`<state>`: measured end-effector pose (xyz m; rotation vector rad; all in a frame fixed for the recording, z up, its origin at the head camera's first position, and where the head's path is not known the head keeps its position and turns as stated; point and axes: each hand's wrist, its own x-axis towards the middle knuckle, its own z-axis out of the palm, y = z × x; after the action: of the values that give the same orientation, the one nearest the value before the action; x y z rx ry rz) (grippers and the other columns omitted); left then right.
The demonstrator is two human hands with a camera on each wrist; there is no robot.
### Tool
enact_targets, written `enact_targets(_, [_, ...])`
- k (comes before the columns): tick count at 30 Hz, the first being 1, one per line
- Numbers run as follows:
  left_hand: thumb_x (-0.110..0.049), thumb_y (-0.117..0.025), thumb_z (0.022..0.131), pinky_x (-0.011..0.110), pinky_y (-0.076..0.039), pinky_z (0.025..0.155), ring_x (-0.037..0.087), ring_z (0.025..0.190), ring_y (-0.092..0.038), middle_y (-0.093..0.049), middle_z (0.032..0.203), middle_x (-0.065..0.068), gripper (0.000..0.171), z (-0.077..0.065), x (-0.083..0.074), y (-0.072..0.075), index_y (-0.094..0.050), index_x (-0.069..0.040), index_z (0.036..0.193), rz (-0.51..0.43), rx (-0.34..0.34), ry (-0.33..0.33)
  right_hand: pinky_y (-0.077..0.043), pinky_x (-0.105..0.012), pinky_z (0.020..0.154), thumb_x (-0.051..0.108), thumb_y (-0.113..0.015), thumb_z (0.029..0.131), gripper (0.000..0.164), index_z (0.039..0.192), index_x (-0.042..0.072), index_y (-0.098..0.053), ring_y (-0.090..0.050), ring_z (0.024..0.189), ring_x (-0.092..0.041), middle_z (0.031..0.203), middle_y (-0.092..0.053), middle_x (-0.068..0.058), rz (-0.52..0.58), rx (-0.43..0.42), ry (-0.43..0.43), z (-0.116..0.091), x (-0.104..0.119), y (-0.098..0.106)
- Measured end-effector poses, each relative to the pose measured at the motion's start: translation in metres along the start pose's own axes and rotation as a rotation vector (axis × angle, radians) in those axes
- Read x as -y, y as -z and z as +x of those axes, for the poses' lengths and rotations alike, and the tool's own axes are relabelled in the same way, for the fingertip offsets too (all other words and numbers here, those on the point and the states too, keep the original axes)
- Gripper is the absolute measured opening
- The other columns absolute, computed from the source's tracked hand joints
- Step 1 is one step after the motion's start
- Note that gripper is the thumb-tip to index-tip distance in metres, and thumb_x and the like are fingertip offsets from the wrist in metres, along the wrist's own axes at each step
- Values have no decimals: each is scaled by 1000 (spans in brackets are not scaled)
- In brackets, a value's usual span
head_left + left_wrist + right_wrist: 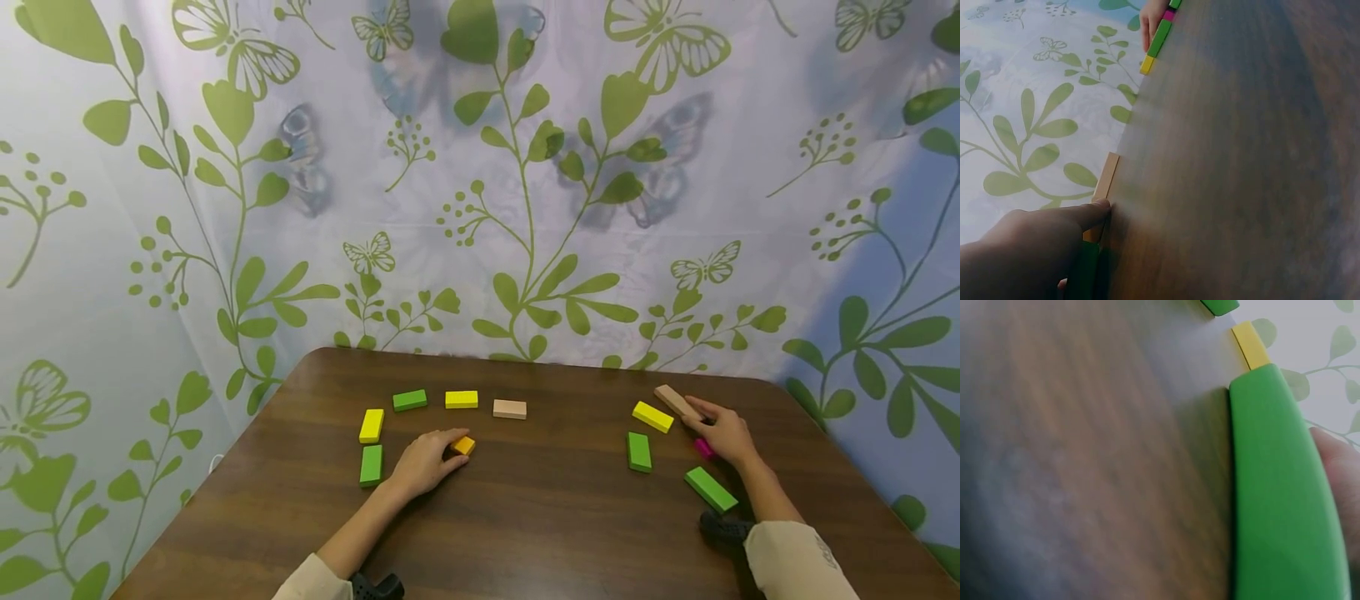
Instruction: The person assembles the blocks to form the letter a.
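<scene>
My bare L hand (423, 462) pinches a small orange block (462, 446) betw. thumb and index, grip narrow, just inside a loose arc L of centre: near green oblong block (371, 466), near yellow oblong block (372, 426), far green oblong block (409, 401), far yellow oblong block (461, 400), pale tan oblong block (510, 409). Across the dark brown wood-grain table (555, 517), my bare R hand (723, 429) appears to pinch the near end of a long tan block (675, 401), also narrow; I can't tell how firmly. A magenta block (703, 448) lies partly hidden by that hand, w/ a right-hand yellow block (652, 417) just beside the tan one. Step in hand, I judge: positioning one block per hand. Next move calls for lining each up, then letting go w/o nudging neighbours, esp. magenta. No container in view; blocks lie directly on the tabletop.
</scene>
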<state>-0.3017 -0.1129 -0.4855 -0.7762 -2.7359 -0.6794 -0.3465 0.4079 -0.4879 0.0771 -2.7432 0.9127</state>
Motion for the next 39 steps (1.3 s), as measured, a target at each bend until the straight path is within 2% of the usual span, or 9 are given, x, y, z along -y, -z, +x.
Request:
enact_targets(10, [-29, -66, 86, 39, -50, 78, 21, 96, -60, -62, 115, 6, 46, -1, -2, 1, -58, -8, 125, -30, -21, -26, -35, -60, 81, 32, -63, 89, 51, 127, -1, -54, -47, 106, -50, 119, -53, -29, -9, -111, 10, -8, -1, 2])
enact_targets(13, [-29, -67, 85, 42, -49, 82, 26, 101, -60, -63, 115, 5, 45, 0, -6, 2, -59, -8, 124, -39, -41, -38, -40, -50, 73, 32, -64, 87, 51, 127, 1, -55, -51, 105, -47, 117, -56, -27, -10, -157, 21, -8, 3, 5])
enact_targets(15, [-28, -68, 84, 45, -47, 86, 31, 106, -57, -62, 116, 6, 45, 0, -11, 4, -59, -7, 123, -55, -54, -47, -40, -38, 63, 33, -65, 87, 51, 127, 3, -56, -55, 101, -43, 115, -57, -26, -8, -189, 35, -7, 11, 7])
enact_targets(18, [-27, -69, 84, 47, -45, 89, 36, 110, -55, -62, 117, 7, 44, 1, -20, 6, -60, -6, 122, -82, -73, -70, -30, -26, 46, 32, -67, 85, 50, 126, 5, -57, -61, 93, -37, 113, -59, -24, 15, -247, 66, -6, 29, 7])
enact_targets(24, [-26, -69, 84, 36, -49, 85, 21, 103, -60, -63, 115, 5, 44, 0, -40, 3, -60, -6, 122, -107, -81, -144, -28, -29, 33, 25, -71, 82, 47, 125, 10, -60, -61, 94, -39, 115, -58, -21, 125, -304, 116, -13, 77, -8])
enact_targets(29, [-27, -68, 85, 28, -49, 83, 12, 101, -60, -63, 116, 2, 43, -5, -54, -5, -60, -6, 122, -126, -29, -175, -34, -15, 41, 25, -72, 81, 45, 122, 9, -62, -61, 95, -33, 111, -61, -17, 161, -288, 180, -27, 112, -31])
enact_targets(31, [-28, -68, 85, 26, -49, 83, 10, 102, -59, -63, 116, 1, 43, -7, -57, -9, -60, -7, 122, -131, -3, -179, -37, -15, 45, 25, -73, 80, 45, 122, 10, -63, -61, 95, -31, 109, -63, -15, 161, -289, 202, -33, 124, -41])
enact_targets(35, [-29, -67, 85, 26, -48, 84, 9, 102, -59, -62, 116, -1, 42, -10, -60, -17, -61, -9, 122, -135, 24, -179, -52, -28, 57, 21, -75, 79, 45, 121, 10, -63, -63, 93, -30, 108, -64, -14, 170, -290, 225, -44, 141, -60])
enact_targets(39, [-30, -68, 85, 26, -48, 84, 9, 102, -58, -63, 115, -1, 42, -11, -60, -20, -61, -10, 121, -138, 26, -173, -52, -43, 72, 20, -75, 79, 43, 119, 9, -64, -62, 96, -30, 109, -63, -17, 185, -271, 216, -57, 151, -78])
